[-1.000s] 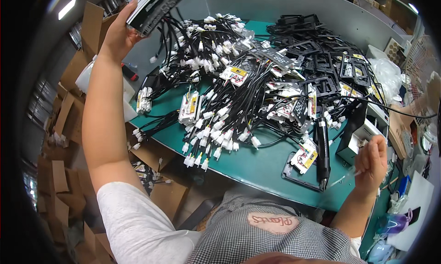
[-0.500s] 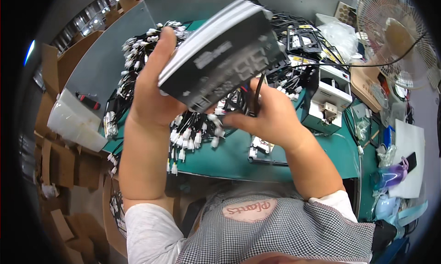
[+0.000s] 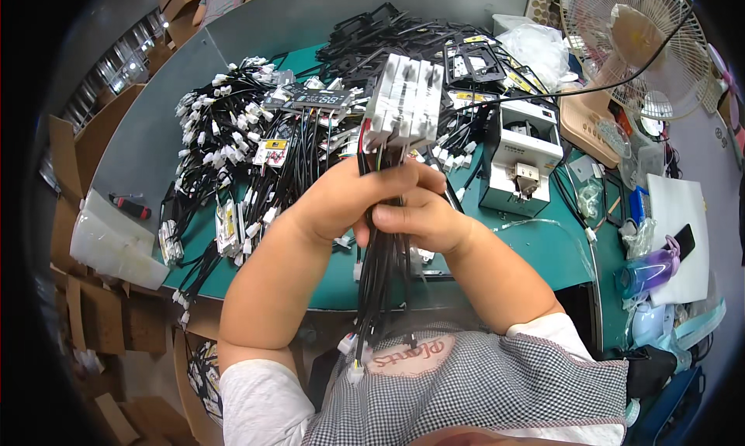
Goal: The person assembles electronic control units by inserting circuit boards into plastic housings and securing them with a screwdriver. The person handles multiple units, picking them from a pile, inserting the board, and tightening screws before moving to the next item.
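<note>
Cable bundle [image 3: 384,263] clamped in left hand [image 3: 349,197] and right hand [image 3: 429,219], hands together over green bench [image 3: 535,252]; white module stack [image 3: 403,100] just above them, white plugs [image 3: 355,373] dangling before checked apron [image 3: 497,376].

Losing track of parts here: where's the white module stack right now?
In the head view, the white module stack is upper centre, above the left hand and right hand holding its black cables, left of the white machine.

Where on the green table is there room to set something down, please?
Bare table lies between the white machine and right forearm, crossed by a clear strip; a smaller patch, between the left forearm and held cables. Black frames and wires crowd the back.
</note>
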Demonstrator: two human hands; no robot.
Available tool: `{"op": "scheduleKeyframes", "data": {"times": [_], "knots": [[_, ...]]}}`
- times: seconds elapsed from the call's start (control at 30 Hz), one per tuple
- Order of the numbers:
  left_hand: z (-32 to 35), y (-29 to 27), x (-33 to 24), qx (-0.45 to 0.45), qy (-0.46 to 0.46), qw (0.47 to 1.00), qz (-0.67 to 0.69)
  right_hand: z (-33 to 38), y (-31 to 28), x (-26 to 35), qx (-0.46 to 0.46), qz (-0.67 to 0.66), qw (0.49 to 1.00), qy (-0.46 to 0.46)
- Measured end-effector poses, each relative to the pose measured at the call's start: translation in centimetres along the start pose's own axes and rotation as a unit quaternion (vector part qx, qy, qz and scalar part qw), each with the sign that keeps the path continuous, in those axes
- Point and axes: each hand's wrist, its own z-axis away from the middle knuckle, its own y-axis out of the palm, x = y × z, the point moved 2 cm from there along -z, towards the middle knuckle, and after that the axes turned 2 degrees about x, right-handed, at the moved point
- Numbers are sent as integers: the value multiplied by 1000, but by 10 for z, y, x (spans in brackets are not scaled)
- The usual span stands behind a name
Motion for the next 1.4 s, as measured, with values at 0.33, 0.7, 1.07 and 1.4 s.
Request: {"op": "scheduleKeyframes", "data": {"times": [0.33,0.7,1.07,1.4], "knots": [[19,-27,-29,-376,79,853,-354,26,-15,29,-285,201,927,-138],[26,2,-18,-370,101,814,-436,22,1,48,-442,536,662,-281],[30,8,-13,-363,85,807,-459,18,-3,42,-374,523,650,-405],[29,8,-10,-354,61,804,-474,17,10,46,-361,600,615,-362]]}}
